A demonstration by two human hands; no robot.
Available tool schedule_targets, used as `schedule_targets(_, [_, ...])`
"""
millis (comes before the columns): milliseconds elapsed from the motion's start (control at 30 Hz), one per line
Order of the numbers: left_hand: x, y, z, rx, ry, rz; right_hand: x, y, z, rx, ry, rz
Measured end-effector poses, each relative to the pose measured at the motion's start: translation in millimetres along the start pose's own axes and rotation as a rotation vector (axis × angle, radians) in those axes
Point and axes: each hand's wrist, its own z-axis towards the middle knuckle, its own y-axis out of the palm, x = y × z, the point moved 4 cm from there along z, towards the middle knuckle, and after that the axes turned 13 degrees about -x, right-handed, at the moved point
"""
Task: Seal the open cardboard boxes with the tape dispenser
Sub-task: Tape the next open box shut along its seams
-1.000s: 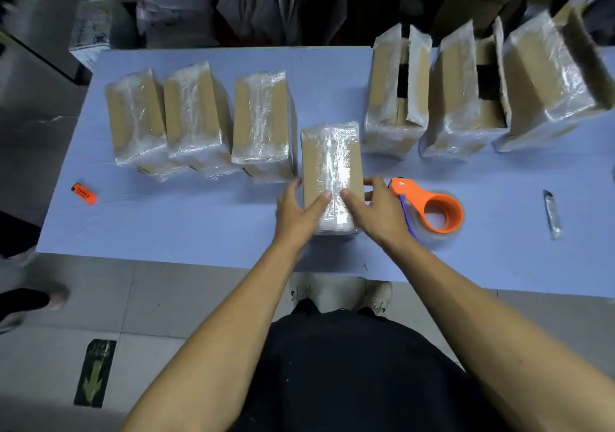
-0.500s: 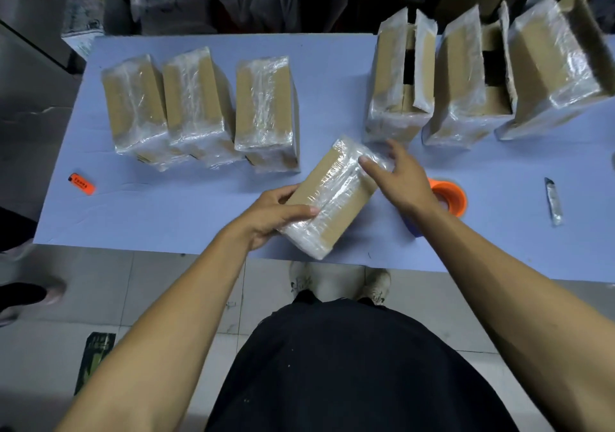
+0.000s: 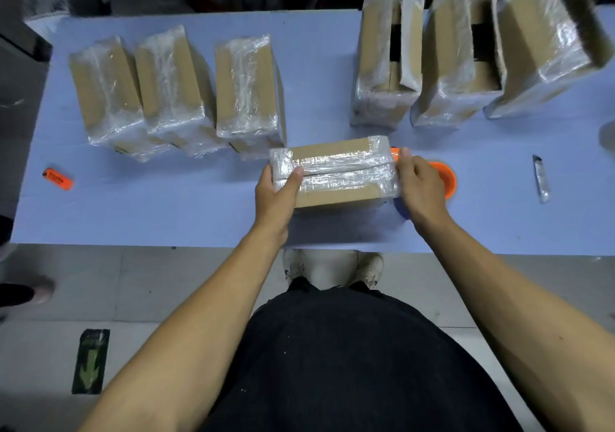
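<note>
Both hands grip the taped box (image 3: 334,172) at the table's (image 3: 199,218) near edge: left hand (image 3: 276,192) clamps one end w/ thumb on top, right hand (image 3: 421,185) curls round the other. Looks like a check/turn of a sealed box. Next: set it w/ the 3 closed boxes (image 3: 173,88), grab the tape dispenser (image 3: 444,178) just behind the right hand, start on an open box (image 3: 387,62).

I have one view only, from the camera on the person's head, looking forward and steeply down. It sits close above the near edge of the tabletop (image 3: 166,212), with both forearms reaching in from the bottom. Wide-angle bending curves the tabletop's far edge, and the floor (image 3: 139,285) shows below.
</note>
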Motion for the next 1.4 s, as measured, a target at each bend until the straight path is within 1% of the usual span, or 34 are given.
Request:
schedule_targets(67, [1, 1, 4, 0.04, -0.014, -0.046, 13, -9, 8, 0.067, -0.015, -0.12])
schedule_targets(100, [1, 1, 6, 0.056, -0.025, -0.055, 20, -10, 11, 0.055, -0.009, -0.201])
schedule_targets(200, [2, 3, 5, 0.06, -0.033, -0.063, 35, -2, 19, -0.078, 0.02, -0.407])
schedule_targets(333, [2, 1, 2, 0.041, -0.059, -0.051, 29, -9, 18, -0.072, -0.041, -0.546])
schedule_targets(400, [2, 2, 2, 0.03, -0.069, -0.062, 21, -20, 15, -0.053, -0.028, -0.531])
schedule_targets(467, [2, 3, 2, 0.014, -0.074, -0.074, 12, -34, 12, -0.029, -0.02, -0.444])
schedule_targets(567, [5, 5, 5, -0.005, -0.082, -0.073, 0, -59, 8, 0.014, -0.059, -0.387])
schedule_targets(633, [10, 6, 6, -0.015, -0.088, -0.082, -9, -71, 1, -0.005, -0.083, -0.444])
schedule_targets(700, [13, 9, 8, -0.033, -0.087, -0.084, -16, -79, -6, -0.053, -0.117, -0.572])
schedule_targets(767, [16, 12, 10, -0.048, -0.077, -0.051, -27, -86, -12, -0.023, -0.174, -0.666])
schedule_targets(833, [19, 16, 12, -0.069, -0.082, -0.012, -45, -93, -18, 0.024, -0.244, -0.687])
schedule_targets(900, [22, 19, 16, -0.082, -0.093, 0.02, -64, -95, -22, 0.025, -0.32, -0.68])
schedule_targets(967, [26, 25, 18, -0.094, -0.086, 0.071, -85, -91, -28, -0.015, -0.432, -0.665])
schedule_targets(1067, [33, 35, 19, -0.116, -0.046, 0.226, -112, -66, -34, -0.123, -0.582, -0.644])
schedule_targets(1133, [35, 38, 20, -0.141, -0.034, 0.358, -115, -42, -31, -0.22, -0.615, -0.696])
schedule_targets(1200, [38, 34, 20, -0.136, -0.035, 0.478, -109, -29, -26, -0.248, -0.617, -0.731])
schedule_targets(1267, [45, 19, 16, -0.016, 0.01, 0.422, -103, -32, -20, -0.22, -0.601, -0.705])
schedule_targets(1333, [56, 5, 7, 0.136, 0.144, 0.319, -97, -41, -16, -0.211, -0.588, -0.624])
schedule_targets(1367, [62, 5, 3, 0.129, 0.17, 0.241, -94, -45, -15, -0.212, -0.586, -0.583])
schedule_targets(1400, [69, 11, 1, 0.05, 0.147, 0.128, -93, -47, -15, -0.21, -0.589, -0.557])
